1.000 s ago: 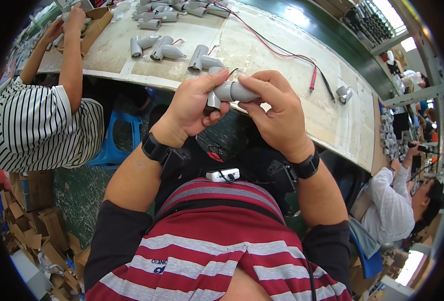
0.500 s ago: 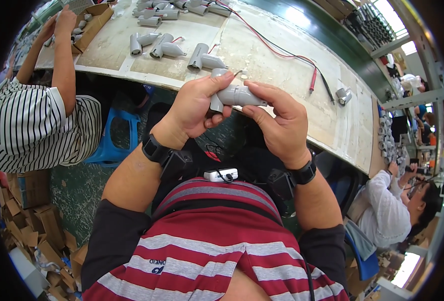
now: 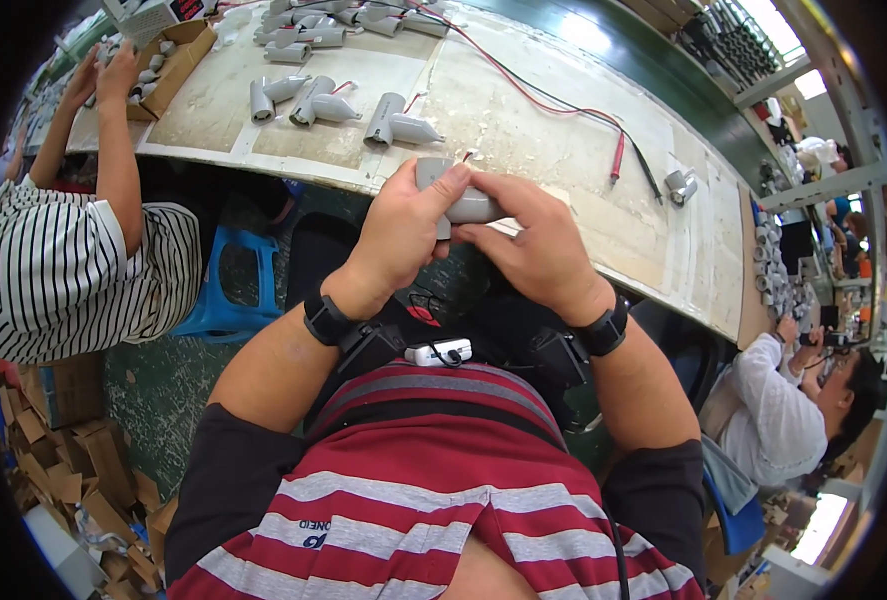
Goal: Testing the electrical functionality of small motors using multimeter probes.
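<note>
Left hand (image 3: 395, 235) and right hand (image 3: 543, 240), in the head view, together grasp a grey tubular part (image 3: 476, 208) by the near edge of the bench (image 3: 553, 165); similar grey pieces (image 3: 403, 130) lie beyond it, a red probe (image 3: 617, 160) farther right.

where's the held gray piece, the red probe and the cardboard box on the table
Gray branched piece (image 3: 474, 207), head view: its side arm
Red probe (image 3: 618, 158), head view: its handle
Cardboard box (image 3: 186, 71), head view: its right wall

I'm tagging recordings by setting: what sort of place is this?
Probably a factory assembly workshop. Similar grey fittings sit in numbers on a long worktable, red and black probe leads lie across it, and a person in stripes works alongside.
</note>
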`<state>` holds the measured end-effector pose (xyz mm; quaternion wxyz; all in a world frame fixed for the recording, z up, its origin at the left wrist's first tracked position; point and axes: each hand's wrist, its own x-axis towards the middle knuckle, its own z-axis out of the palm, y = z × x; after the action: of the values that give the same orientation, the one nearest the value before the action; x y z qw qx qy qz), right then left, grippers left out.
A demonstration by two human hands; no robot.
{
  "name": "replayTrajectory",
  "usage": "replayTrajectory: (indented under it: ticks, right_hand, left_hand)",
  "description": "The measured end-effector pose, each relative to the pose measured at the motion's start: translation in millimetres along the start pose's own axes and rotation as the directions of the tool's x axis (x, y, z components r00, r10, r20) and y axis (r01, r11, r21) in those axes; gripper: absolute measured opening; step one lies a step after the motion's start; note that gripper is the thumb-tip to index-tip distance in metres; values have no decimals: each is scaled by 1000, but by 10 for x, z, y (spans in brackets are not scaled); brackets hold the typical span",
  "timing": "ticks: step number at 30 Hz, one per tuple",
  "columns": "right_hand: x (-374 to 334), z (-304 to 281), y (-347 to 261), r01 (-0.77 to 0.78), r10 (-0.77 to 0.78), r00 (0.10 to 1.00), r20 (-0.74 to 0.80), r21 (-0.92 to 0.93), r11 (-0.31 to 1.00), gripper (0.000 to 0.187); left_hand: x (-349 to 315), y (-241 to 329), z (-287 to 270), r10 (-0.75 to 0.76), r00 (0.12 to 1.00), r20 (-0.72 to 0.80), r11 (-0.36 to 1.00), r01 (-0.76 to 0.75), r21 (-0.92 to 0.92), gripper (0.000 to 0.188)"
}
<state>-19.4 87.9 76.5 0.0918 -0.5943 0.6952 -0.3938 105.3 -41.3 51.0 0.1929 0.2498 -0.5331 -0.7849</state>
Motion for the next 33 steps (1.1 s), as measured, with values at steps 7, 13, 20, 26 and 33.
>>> replayTrajectory:
  ticks: [7,13,20,26,33]
  right_hand:
    - [180,-39,-44,2,22,987,162,-143,990,53]
    - [182,-3,49,15,-15,1000,1,6,1000,31]
    - [256,229,70,-17,102,983,154,-476,879,12]
    - [264,391,120,-96,133,987,95,-328,940,14]
    - [430,550,141,-213,211,977,-36,-55,976,45]
  left_hand:
    - [59,28,-80,-144,989,18,988,144,-48,38]
    - [73,46,21,-29,998,-57,1000,29,-4,39]
    - [44,-246,-113,105,987,-123,945,-60,320,44]
    - [12,-181,-204,497,866,-55,753,-399,524,43]
    - [380,186,-865,554,814,-175,747,-393,536,43]
